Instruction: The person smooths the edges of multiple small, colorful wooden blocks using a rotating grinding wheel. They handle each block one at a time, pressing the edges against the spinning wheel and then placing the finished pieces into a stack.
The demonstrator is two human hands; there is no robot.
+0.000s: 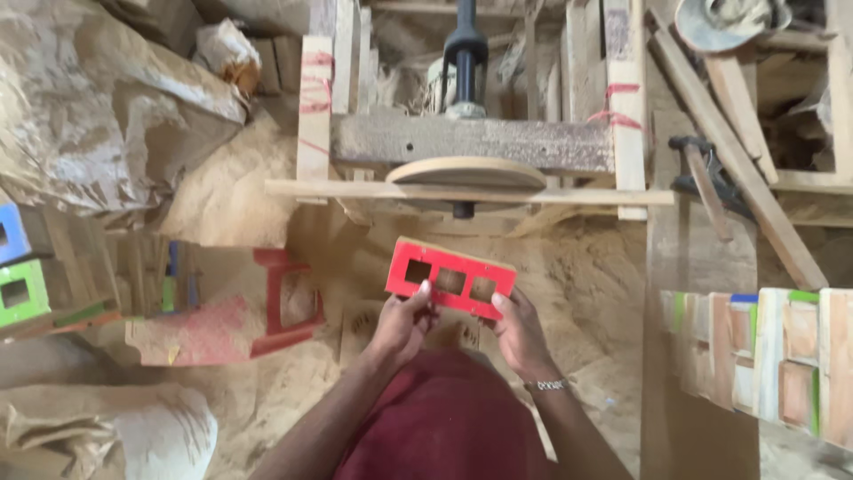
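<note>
A red-painted wooden block (450, 277) with three square holes is held up in front of me, tilted slightly down to the right. My left hand (402, 322) grips its lower left edge and my right hand (518, 331), with a bracelet at the wrist, grips its lower right edge. Just beyond the block stands a round wooden sanding disc (466, 172) on a rough wooden frame (471, 140), with a thin wooden rail (462, 191) across its front.
A red plastic stool (253, 311) lies in the sawdust at left. Blue and green painted blocks (19, 276) sit at far left, several painted blocks (769, 356) at right. Paper sacks (98, 107) fill the upper left; a hammer (706, 182) rests at right.
</note>
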